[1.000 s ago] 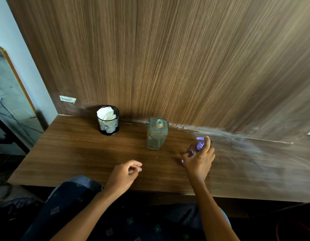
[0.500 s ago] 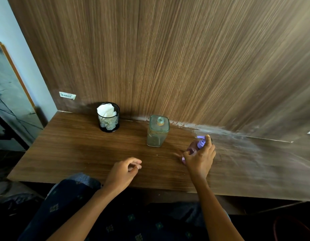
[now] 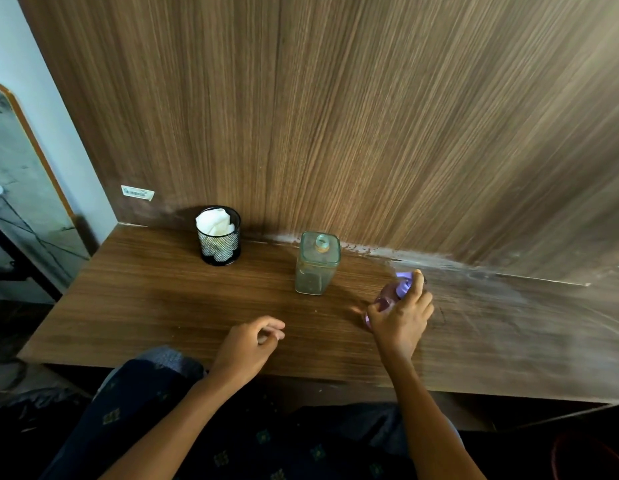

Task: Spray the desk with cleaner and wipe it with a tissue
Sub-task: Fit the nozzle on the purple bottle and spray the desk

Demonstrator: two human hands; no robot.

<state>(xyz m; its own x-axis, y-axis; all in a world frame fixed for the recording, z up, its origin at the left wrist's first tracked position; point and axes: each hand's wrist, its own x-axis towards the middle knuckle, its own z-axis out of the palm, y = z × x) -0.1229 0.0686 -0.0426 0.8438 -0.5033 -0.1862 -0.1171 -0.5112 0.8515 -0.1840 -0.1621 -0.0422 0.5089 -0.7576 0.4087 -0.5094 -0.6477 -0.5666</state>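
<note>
2 hands: right (image 3: 401, 317) grips 1 spray bottle (image 3: 393, 294); left (image 3: 247, 344) loosely curled, empty.

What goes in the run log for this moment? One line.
phase: spraying | right hand: holds spray bottle | left hand: empty | tissue: in mesh cup

Before me: wood-grain wall panel (image 3: 336, 116) bearing a small white label (image 3: 137, 192). At my left, pale wall (image 3: 41, 98); wood-framed mirror (image 3: 20, 188) beside it.
</note>
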